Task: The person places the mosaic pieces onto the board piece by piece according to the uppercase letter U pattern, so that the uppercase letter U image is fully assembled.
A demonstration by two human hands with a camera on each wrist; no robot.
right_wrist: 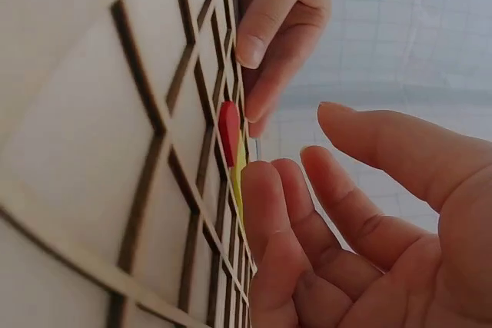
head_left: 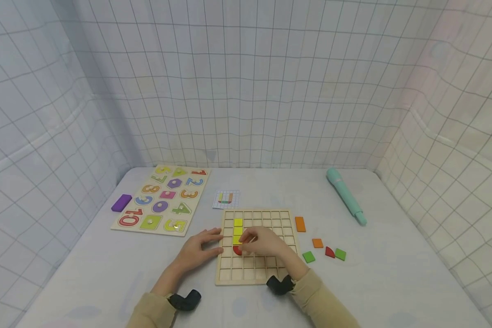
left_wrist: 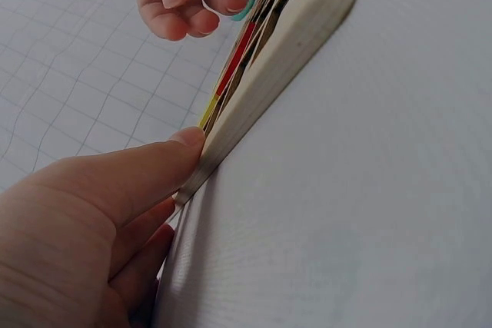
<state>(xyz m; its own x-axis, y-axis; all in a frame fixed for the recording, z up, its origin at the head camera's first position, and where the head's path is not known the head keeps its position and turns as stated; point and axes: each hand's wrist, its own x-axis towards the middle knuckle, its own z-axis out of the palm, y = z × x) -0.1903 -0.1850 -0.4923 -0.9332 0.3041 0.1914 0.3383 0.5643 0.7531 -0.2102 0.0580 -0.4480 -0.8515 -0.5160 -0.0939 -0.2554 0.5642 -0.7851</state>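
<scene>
A wooden grid board (head_left: pixel 257 279) lies on the table. Three yellow squares (head_left: pixel 238 230) run down its second column, and a red rounded piece (head_left: pixel 237 250) sits just below them. My left hand (head_left: pixel 197 251) touches the board's left edge with thumb and fingertips, its fingers fairly straight. Over the board hovers my right hand (head_left: pixel 262 241), fingers loosely bent close by the red piece. In the right wrist view no piece shows between the fingers (right_wrist: pixel 350 201) of that hand, and the red piece (right_wrist: pixel 229 132) lies in its cell apart from them.
Right of the board lie orange pieces (head_left: pixel 300 224), green squares (head_left: pixel 309 257) and a red quarter-circle (head_left: pixel 330 252). Farther right is a teal cylindrical object (head_left: pixel 346 196). Behind the board sits a pattern card (head_left: pixel 226 205). At left are a number puzzle (head_left: pixel 174 229) and a purple block (head_left: pixel 121 203).
</scene>
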